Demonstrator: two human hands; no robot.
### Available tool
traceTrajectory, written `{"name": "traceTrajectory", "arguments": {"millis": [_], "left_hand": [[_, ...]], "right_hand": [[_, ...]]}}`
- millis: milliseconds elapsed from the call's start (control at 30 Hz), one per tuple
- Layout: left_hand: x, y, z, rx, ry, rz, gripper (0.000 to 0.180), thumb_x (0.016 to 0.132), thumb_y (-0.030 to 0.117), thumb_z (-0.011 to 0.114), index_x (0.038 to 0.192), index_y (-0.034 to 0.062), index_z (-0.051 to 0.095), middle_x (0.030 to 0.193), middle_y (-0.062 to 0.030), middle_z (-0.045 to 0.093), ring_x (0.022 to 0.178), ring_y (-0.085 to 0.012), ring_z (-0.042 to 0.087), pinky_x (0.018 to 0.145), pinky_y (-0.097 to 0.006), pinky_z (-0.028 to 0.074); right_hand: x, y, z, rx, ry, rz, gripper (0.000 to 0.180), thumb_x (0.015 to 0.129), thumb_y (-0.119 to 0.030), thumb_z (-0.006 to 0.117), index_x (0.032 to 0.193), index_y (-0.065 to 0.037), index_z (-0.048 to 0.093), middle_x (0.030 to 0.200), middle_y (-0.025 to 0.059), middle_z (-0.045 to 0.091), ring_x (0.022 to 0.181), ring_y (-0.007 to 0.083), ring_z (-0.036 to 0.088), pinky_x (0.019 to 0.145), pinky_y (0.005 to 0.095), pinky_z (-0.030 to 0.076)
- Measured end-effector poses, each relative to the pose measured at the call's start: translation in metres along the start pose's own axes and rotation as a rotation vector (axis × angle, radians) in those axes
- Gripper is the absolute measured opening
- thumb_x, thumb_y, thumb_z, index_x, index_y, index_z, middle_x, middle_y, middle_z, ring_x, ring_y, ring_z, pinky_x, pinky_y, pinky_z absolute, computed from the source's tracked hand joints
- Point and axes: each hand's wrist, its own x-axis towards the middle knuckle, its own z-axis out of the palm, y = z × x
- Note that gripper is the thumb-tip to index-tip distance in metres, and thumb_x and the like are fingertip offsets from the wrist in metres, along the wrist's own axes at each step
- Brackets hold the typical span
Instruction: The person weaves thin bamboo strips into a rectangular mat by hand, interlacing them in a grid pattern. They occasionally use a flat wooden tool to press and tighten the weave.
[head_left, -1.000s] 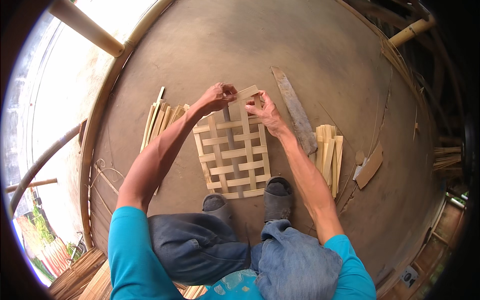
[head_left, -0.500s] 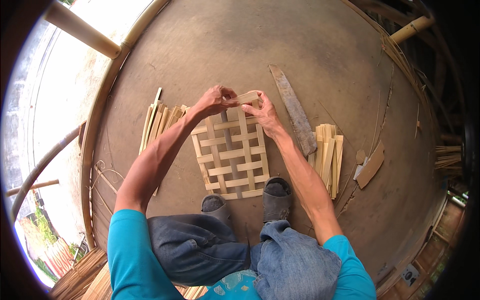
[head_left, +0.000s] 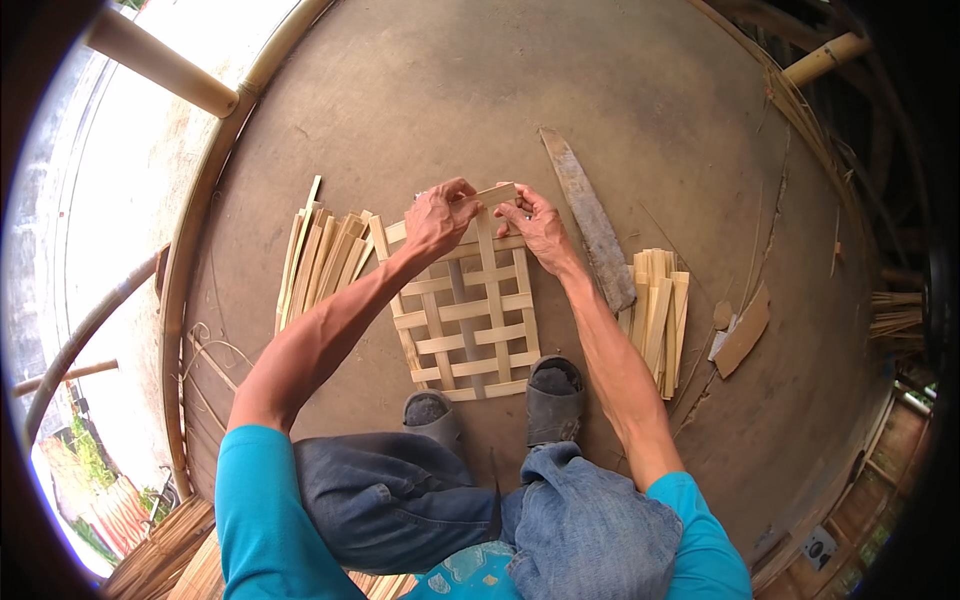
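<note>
A loosely woven panel of pale, flat bamboo strips lies on the floor just beyond my feet, with one greyer strip running up its middle. At its far edge a short bamboo strip is pinched between both hands. My left hand is closed on the strip's left end, over the panel's far-left part, and hides the weave there. My right hand grips the other end between thumb and fingers, at the panel's far-right corner. Whether the strip is tucked under the upright ones cannot be made out.
Bundles of loose bamboo strips lie left and right of the panel. A long, tapering, weathered flat piece rests beyond my right hand. Cardboard lies farther right. Bamboo poles edge the floor. My sandalled feet are close by.
My left hand has shifted slightly and turned, with its back now showing more. The held strip looks narrower, tilted more edge-on, and my right fingers have changed their grip on it.
</note>
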Motion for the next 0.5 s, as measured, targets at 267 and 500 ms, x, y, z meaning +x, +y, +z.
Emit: {"name": "traceTrajectory", "arguments": {"millis": [267,500], "left_hand": [[-0.01,0.006,0.009,-0.016,0.084,-0.019,0.028,0.096,0.035,0.072,0.113,0.0132,0.072,0.107,-0.0112,0.079,0.095,-0.0296,0.075,0.083,-0.042,0.055],[-0.006,0.003,0.011,0.069,0.118,0.021,0.027,0.096,0.036,0.072,0.11,0.0133,0.071,0.101,-0.0108,0.079,0.093,-0.03,0.074,0.082,-0.045,0.054]], "right_hand": [[0.008,-0.001,-0.004,-0.166,0.074,-0.016,0.031,0.105,-0.029,0.07,0.122,-0.003,0.068,0.088,0.0034,0.073,0.072,0.0103,0.068,0.066,0.0286,0.055],[0.01,0.0,0.003,-0.124,0.127,-0.053,0.028,0.104,-0.025,0.07,0.116,0.0,0.068,0.083,0.0045,0.071,0.067,0.0106,0.067,0.061,0.0274,0.057]]}}
